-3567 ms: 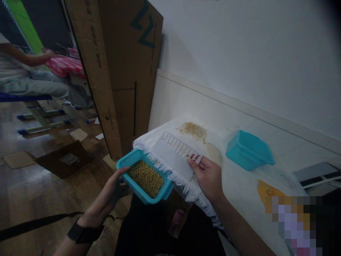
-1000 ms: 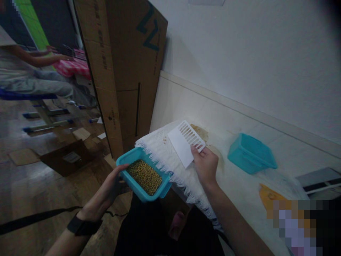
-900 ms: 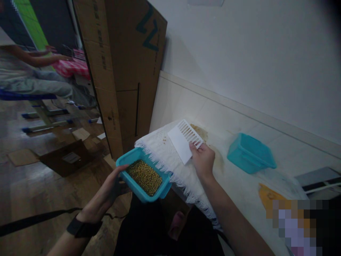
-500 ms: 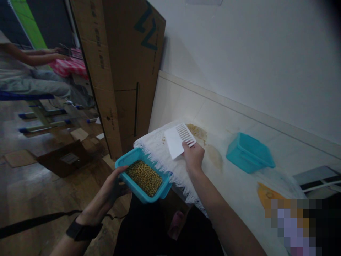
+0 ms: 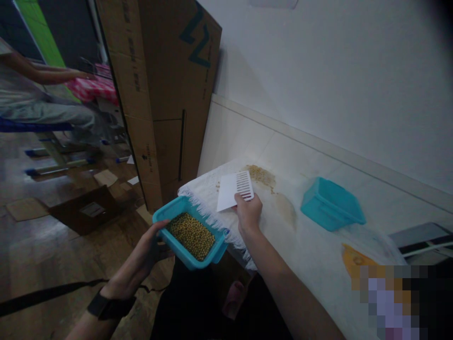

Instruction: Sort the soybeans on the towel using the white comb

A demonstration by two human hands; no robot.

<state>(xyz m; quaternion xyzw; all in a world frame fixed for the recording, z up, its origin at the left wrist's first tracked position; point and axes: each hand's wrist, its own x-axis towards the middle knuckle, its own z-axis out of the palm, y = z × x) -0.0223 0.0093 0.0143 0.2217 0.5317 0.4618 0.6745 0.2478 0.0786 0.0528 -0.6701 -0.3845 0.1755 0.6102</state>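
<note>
My left hand [image 5: 152, 245] grips the left side of a teal plastic bin [image 5: 222, 249], thumb over its rim. Inside lies a layer of small greenish-yellow beans [image 5: 193, 236]. The bin is held at the near edge of the table, beside the fringed white cloth [image 5: 201, 184]. In my right hand [image 5: 249, 210] is a flat white slotted scoop [image 5: 227, 190], thumb on top, its slots toward the far right. It is over the cloth, with a few loose beans near its left edge. Beyond it lies a patch of spilled yellowish grains [image 5: 260, 174], with a paler patch [image 5: 286, 209] nearer me.
A second teal bin [image 5: 331, 203] stands on the white table [image 5: 244, 127] to the right, near an orange-marked clear bag [image 5: 357, 257]. A tall cardboard box [image 5: 173, 94] rises at the left. Behind it a person [image 5: 35, 89] sits; flattened cardboard [image 5: 85, 208] lies on the floor.
My right hand has drawn the slotted scoop slightly left and toward me, turning it a little. The left hand and the bin of beans stay almost still.
</note>
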